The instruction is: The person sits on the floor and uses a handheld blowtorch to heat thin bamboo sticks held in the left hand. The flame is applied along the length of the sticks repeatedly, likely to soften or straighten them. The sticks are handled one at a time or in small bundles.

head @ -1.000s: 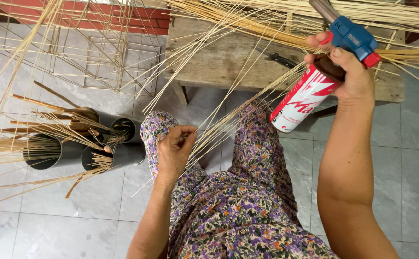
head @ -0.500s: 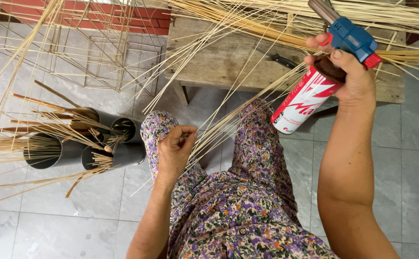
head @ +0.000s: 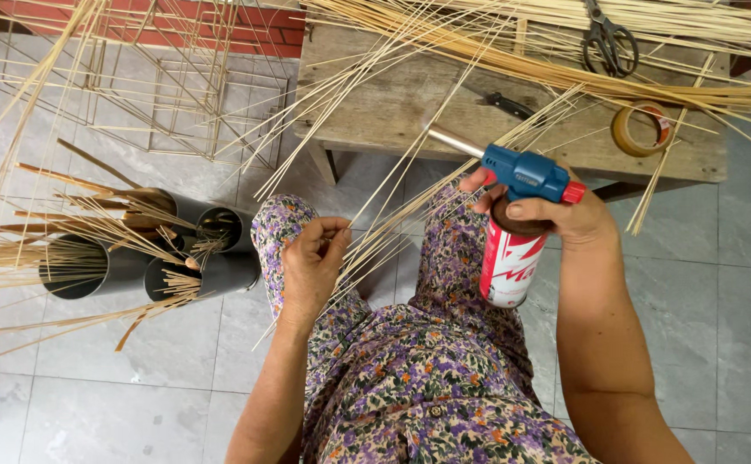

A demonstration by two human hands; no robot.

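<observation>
The right hand has a closed grip on a gas torch; the left hand pinches bamboo strips. Scissors and a tape roll lie near the worktop's right edge; grey tubes stand on the floor.

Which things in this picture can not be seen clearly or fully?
Head view:
- Torch flame: none visible, lit or not unclear.
- Left hand grip on sticks: fingers curl over it.
- Grey tubes: bottoms hidden by sticks inside.
- Scissors: tips cut off by top edge.
</observation>
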